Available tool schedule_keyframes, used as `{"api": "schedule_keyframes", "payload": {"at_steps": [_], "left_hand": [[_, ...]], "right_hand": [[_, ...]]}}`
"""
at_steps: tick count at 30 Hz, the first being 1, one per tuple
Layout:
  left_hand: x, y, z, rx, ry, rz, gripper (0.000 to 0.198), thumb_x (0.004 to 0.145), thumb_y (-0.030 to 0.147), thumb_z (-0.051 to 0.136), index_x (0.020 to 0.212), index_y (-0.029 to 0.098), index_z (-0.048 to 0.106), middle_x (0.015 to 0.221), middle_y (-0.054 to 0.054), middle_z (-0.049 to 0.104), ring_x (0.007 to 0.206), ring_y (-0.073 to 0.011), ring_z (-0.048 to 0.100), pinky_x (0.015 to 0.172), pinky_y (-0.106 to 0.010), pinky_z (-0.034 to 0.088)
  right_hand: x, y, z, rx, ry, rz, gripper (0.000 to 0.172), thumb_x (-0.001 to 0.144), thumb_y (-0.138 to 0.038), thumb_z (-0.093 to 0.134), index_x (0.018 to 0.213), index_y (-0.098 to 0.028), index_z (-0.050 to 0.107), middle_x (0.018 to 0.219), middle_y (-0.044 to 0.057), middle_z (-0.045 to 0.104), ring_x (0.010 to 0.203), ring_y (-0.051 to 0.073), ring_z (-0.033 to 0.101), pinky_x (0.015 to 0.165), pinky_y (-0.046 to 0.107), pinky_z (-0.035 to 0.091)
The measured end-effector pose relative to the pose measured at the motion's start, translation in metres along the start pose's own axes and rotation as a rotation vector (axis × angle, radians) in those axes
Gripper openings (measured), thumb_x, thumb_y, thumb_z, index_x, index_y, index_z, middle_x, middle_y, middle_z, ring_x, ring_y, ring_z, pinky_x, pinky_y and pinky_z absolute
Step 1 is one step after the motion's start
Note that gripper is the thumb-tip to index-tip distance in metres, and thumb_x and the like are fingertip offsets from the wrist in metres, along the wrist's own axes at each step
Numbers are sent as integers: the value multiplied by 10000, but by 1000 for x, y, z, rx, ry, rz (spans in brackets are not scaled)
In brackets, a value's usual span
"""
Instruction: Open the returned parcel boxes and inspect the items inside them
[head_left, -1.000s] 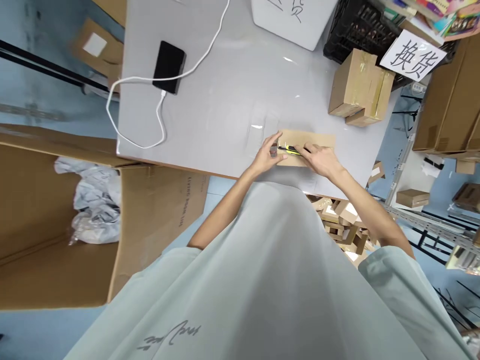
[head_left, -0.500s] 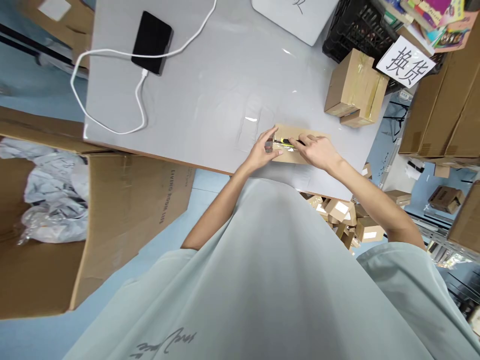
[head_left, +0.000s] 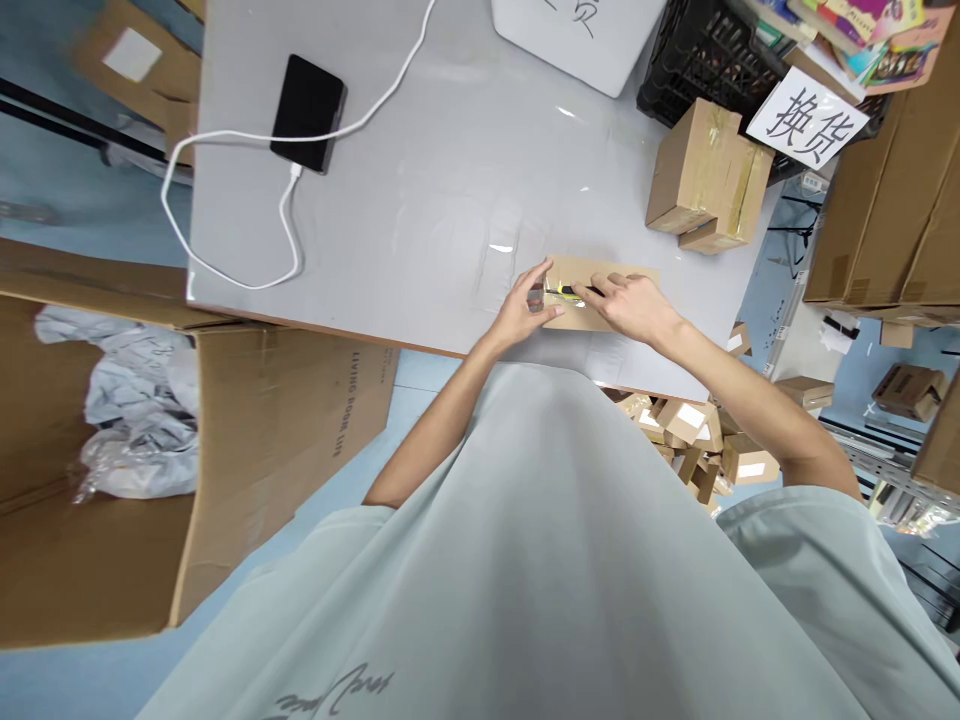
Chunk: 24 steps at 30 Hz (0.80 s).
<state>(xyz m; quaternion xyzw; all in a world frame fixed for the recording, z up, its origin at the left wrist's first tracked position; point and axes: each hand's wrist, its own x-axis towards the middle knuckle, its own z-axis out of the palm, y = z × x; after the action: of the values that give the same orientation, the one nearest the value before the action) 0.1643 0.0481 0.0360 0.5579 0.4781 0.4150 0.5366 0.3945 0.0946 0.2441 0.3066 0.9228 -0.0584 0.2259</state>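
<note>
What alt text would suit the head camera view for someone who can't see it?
Seen from above, a person's right hand holds a yellow cutter on a flat cardboard box, while the left hand steadies the box's end, at the near edge of a grey table. A black phone lies farther back.

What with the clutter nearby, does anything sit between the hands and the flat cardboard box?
Nothing visible: the left hand touches the flat cardboard box, and the right hand holds a utility knife on it.
</note>
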Motion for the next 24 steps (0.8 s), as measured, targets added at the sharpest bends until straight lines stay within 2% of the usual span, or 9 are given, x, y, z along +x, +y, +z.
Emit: {"api": "schedule_keyframes", "payload": {"at_steps": [7, 16, 24], "left_hand": [[0, 4, -2, 9, -18, -34, 1179, 817, 890, 866, 1780, 333, 475, 1817, -220, 442, 1493, -418, 639, 1143, -537, 641], [0, -1, -1, 8, -10, -20, 1172, 815, 883, 872, 1780, 350, 472, 1789, -215, 472, 1462, -399, 658, 1128, -532, 648], [-3, 1, -2, 3, -1, -55, 1144, 835, 822, 893, 1777, 325, 474, 1833, -214, 420, 1487, -393, 640, 1134, -523, 647]], "right_hand": [[0, -3, -2, 2, -10, 3, 602, 1130, -79, 352, 1699, -159, 535, 1430, 239, 748, 1129, 308, 692, 838, 395, 475], [2, -6, -1, 20, -1, 3, 611, 1137, -101, 361, 1729, -162, 495, 1420, 240, 739, 1156, 325, 677, 862, 410, 462], [5, -28, -2, 12, 12, 54, 598, 1121, -56, 316, 1682, -107, 515, 1379, 254, 745, 1146, 348, 667, 857, 434, 450]]}}
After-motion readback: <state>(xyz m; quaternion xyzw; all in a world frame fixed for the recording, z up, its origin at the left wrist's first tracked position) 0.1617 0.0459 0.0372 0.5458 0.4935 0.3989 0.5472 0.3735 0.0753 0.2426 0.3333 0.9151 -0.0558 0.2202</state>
